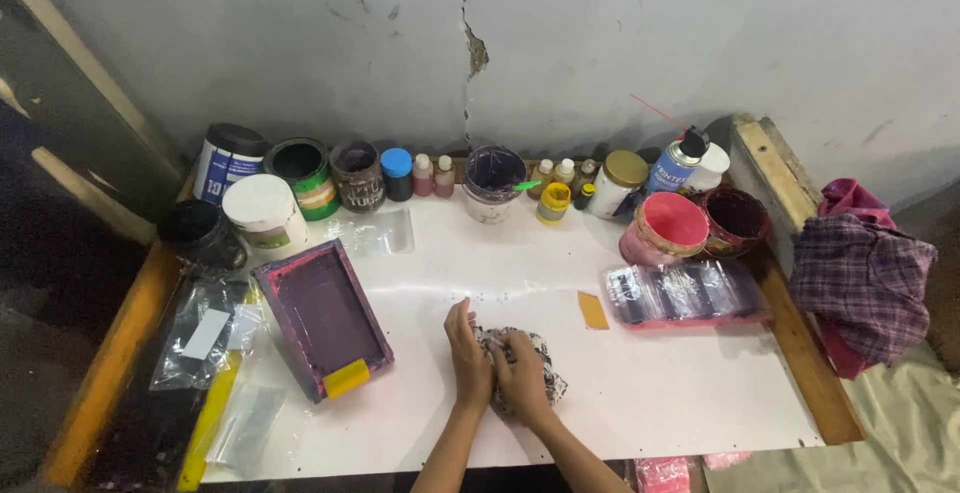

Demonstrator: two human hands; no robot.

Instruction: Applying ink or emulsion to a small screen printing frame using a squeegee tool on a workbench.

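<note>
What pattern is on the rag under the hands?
The rag is white with dark, blotchy spots, seen best in the head view.
</note>
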